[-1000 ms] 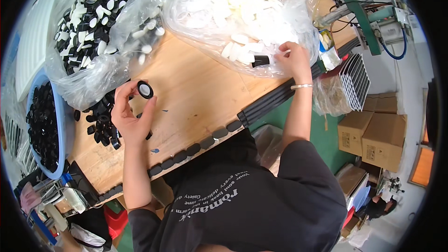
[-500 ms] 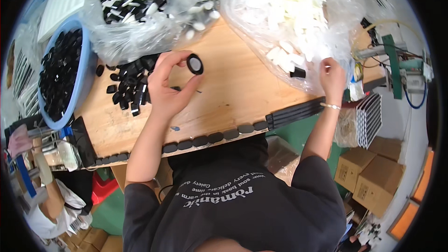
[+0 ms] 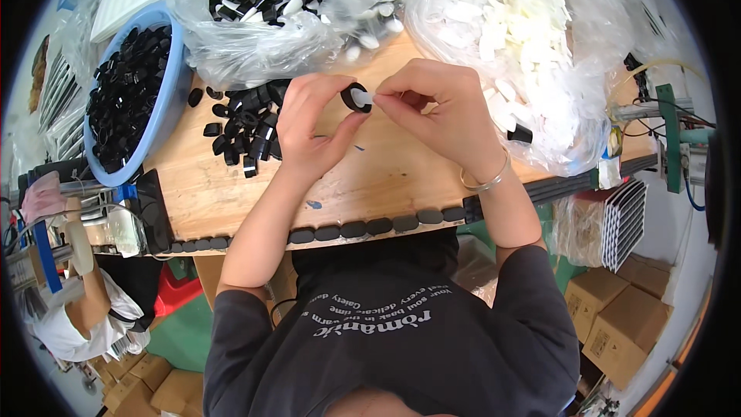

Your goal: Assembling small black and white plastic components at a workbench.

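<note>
Between thumb and forefinger, my left hand [image 3: 315, 123] holds a black oval cap [image 3: 349, 101] above the wooden table, its opening turned toward my right hand. My right hand [image 3: 444, 104] is closed in a pinch on a small white piece [image 3: 363, 97], which sits at the mouth of the cap; how far in it reaches I cannot tell. Loose black caps [image 3: 245, 127] lie in a heap left of my left hand. A clear plastic bag of white pieces [image 3: 519, 27] lies beyond my right hand, with a single black cap [image 3: 519, 133] by its near edge.
A blue basin [image 3: 174, 69] full of black caps stands at the left. At the back, another plastic bag [image 3: 255, 50] holds mixed black and white parts. Dark oval pads [image 3: 353, 228] line the table's front edge. Cardboard boxes [image 3: 629, 324] stand low at the right; another person's arm [image 3: 91, 301] shows at the left.
My right hand has come from the bag of white pieces to the cap, now with a white piece in its fingers. My left hand still holds the cap, slightly farther right in view.
</note>
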{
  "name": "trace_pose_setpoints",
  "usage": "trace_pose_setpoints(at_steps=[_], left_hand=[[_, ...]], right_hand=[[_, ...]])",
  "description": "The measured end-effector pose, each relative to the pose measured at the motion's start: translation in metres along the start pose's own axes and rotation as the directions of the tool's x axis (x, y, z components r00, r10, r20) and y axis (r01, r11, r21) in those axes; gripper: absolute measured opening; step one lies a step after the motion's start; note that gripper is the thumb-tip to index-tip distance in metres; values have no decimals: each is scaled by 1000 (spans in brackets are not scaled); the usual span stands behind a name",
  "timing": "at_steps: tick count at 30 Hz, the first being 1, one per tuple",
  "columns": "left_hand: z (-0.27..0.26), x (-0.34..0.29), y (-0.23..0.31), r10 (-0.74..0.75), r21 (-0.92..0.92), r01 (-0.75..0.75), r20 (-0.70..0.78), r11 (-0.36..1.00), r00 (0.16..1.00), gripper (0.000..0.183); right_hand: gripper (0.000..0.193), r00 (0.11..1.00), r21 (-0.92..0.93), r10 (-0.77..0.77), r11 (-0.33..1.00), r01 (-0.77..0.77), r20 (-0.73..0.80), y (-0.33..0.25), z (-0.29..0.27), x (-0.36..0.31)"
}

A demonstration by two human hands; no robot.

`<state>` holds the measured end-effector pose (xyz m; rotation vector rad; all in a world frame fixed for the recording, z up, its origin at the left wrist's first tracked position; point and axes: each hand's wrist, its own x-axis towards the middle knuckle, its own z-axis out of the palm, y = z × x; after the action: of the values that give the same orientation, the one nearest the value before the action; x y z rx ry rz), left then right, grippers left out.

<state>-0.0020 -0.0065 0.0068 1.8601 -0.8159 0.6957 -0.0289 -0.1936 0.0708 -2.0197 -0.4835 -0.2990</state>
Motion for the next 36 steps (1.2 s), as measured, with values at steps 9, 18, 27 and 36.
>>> trace_pose_setpoints(at_steps=[9,18,27,36], left_hand=[[2,1,1,80,83,-81,15,993,997,44],[5,1,-1,112,71,-115,52,991,992,44],[4,1,-4,11,10,-10,-45,1000,999,41],[6,-2,-7,5,-68,-12,-100,998,995,43]], right_hand=[[6,999,-190,-17,981,22,28,3,15,6],[4,991,-49,79,996,-74,104,6,8,12],[16,951,493,268,814,-308,152,15,15,1],[25,941,471,312,816,-334,128,19,24,1]])
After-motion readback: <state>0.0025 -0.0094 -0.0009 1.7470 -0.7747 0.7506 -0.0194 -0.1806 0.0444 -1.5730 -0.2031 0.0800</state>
